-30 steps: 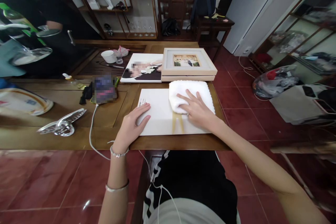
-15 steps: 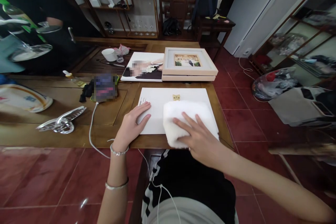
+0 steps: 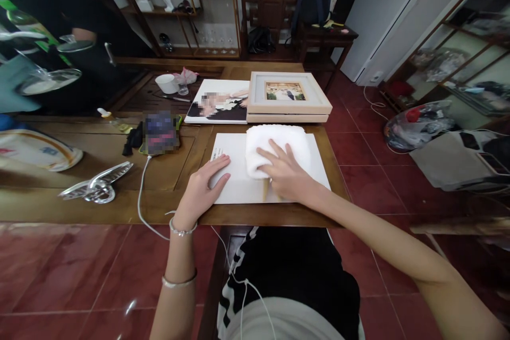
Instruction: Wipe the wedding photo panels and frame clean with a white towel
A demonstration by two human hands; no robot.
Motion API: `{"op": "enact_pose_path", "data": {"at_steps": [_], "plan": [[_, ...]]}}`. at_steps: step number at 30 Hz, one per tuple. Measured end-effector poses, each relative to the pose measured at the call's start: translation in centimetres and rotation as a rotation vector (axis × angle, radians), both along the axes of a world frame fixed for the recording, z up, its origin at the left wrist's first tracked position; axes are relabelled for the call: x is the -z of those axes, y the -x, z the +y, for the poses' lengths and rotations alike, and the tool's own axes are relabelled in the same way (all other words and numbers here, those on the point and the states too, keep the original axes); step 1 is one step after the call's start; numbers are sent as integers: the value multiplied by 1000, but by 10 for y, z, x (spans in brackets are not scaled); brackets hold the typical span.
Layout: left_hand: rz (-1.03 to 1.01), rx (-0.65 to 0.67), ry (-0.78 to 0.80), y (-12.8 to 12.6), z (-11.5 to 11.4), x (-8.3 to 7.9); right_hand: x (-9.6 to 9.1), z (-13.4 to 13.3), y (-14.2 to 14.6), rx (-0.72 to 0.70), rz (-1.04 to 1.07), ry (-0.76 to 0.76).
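A white rectangular panel with a small printed label lies flat at the table's front edge. My left hand rests on its left side, fingers stretched out and thumb apart. Toward the panel's far right part lies a thick, fluffy white cloth. My right hand presses down on this cloth, its fingers spread and sunk into a crease. The cloth covers the spot where a small gold-coloured plate showed on the panel. Tan marks show on the panel just below the cloth; I cannot make out what they are.
Behind the panel are a photo print and stacked light-wood picture frames. To the left are a corded dark device, a silver winged ornament and a white cup. A person in dark clothing is at the far left.
My right hand has pushed the cloth away from me and slightly left across the panel, covering the small gold-coloured plate. My left hand stays in place on the panel.
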State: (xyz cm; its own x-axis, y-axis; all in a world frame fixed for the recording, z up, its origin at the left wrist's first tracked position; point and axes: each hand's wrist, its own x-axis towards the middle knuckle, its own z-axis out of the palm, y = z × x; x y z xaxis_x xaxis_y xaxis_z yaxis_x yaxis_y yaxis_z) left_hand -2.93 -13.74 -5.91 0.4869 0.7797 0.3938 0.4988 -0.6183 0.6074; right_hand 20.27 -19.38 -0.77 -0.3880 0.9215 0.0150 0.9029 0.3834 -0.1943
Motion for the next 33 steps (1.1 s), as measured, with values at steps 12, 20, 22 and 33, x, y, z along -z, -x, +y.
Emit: {"op": "enact_pose_path", "data": {"at_steps": [12, 20, 22, 33], "plan": [[-7, 1, 28, 0, -1, -1, -15, -65, 24, -170, -2, 67], [-2, 1, 36, 1, -2, -1, -8, 16, 14, -23, -29, 45], [1, -4, 36, 1, -2, -1, -6, 32, 14, -26, -40, 25], [136, 102, 1, 3, 1, 1, -15, -48, 42, -180, -111, -9]]}}
